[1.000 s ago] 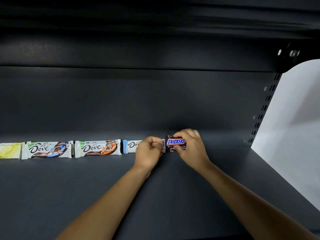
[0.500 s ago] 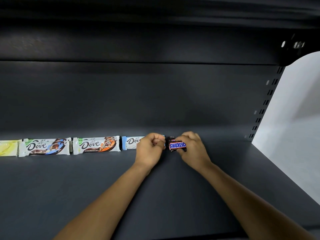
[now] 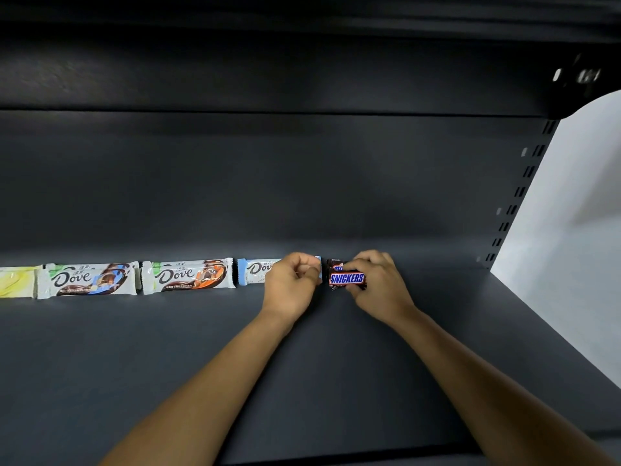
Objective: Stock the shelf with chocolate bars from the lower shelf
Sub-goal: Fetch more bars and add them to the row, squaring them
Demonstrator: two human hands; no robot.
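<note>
Along the back of the dark shelf (image 3: 201,364) I count a single row of bars lying flat, end to end. At the far left is one yellow bar (image 3: 15,283), cut off by the edge of view. Next come three Dove bars in white wrappers: the blue-swirl Dove bar (image 3: 87,280), the orange-swirl Dove bar (image 3: 188,276) and the pale-blue Dove bar (image 3: 255,270). A strip of green wrapper shows along the top edge of the first two, and I cannot tell whether it belongs to further bars behind them. The left hand (image 3: 292,284) sits on the right end of the pale-blue Dove bar with its fingers curled round it, so only the bar's left half and a sliver of blue past the knuckles are visible. Just to the right, with a narrow gap between them, the right hand (image 3: 379,284) pinches one Snickers bar (image 3: 347,278) between thumb and fingers, holding its right end. The bar rests at the back of the shelf in line with the row, label facing up. A second brown wrapper (image 3: 335,264) lies touching it just behind, mostly hidden. Both forearms reach in from the front edge of the shelf. On the right a slotted upright (image 3: 517,196) closes off the shelf, with a white wall (image 3: 571,230) beyond it.
</note>
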